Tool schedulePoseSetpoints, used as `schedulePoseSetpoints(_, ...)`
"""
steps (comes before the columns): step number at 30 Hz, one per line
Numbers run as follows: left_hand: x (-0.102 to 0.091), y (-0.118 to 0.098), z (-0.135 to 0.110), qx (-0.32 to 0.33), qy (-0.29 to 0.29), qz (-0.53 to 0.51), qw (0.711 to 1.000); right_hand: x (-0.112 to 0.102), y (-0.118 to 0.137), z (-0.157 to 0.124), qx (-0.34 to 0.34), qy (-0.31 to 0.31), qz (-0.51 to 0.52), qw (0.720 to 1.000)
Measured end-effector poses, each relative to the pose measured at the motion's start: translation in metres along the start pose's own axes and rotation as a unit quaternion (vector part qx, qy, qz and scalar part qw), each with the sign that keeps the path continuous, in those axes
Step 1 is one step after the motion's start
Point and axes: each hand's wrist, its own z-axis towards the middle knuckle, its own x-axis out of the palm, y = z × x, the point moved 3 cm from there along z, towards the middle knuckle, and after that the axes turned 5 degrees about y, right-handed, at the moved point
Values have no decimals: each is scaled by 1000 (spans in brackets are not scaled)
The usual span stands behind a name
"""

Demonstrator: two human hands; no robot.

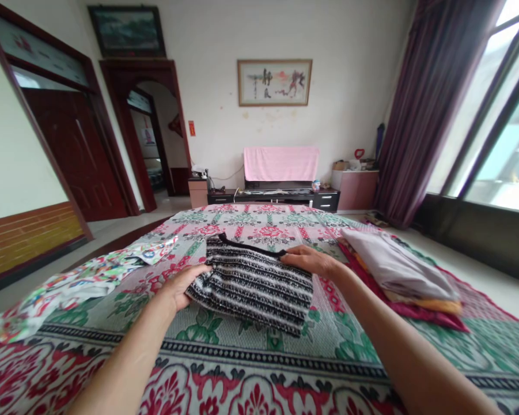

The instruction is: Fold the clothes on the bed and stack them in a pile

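A black, grey and white striped knit garment (254,285), folded into a rough rectangle, is held in front of me over the patterned bed cover (280,397). At its left edge my left hand (185,286) is closed on the knit, with the fingers partly hidden behind and under it. My right hand (306,259) grips the upper right corner, by the black trim. The garment slopes down to the right, and its lower edge hangs close to the cover; whether it touches there I cannot tell.
Folded clothes (404,271) in grey, orange and dark red are stacked on the right. A crumpled white garment with a colourful print (82,282) lies on the left. Beyond the bed stands a low black cabinet (326,200) below a pink cloth (280,163). A purple curtain (419,115) hangs at right.
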Motion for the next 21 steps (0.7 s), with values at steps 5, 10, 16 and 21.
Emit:
schedulePoseSetpoints(5, -10, 11, 7, -22, 3, 43, 999, 7, -29, 10, 51, 14, -76, 996)
schedulePoseSetpoints(10, -8, 5, -2, -17, -3, 126, 992, 3, -38, 1, 31, 60, 25, 997)
schedulePoseSetpoints(16, -10, 8, 0, 1, -9, 125, 992, 10, -53, 1, 15, 117, 136, 984)
schedulePoseSetpoints(21, -19, 16, 7, 8, -44, 106, 993, 9, -59, 7, -7, 39, 83, 996)
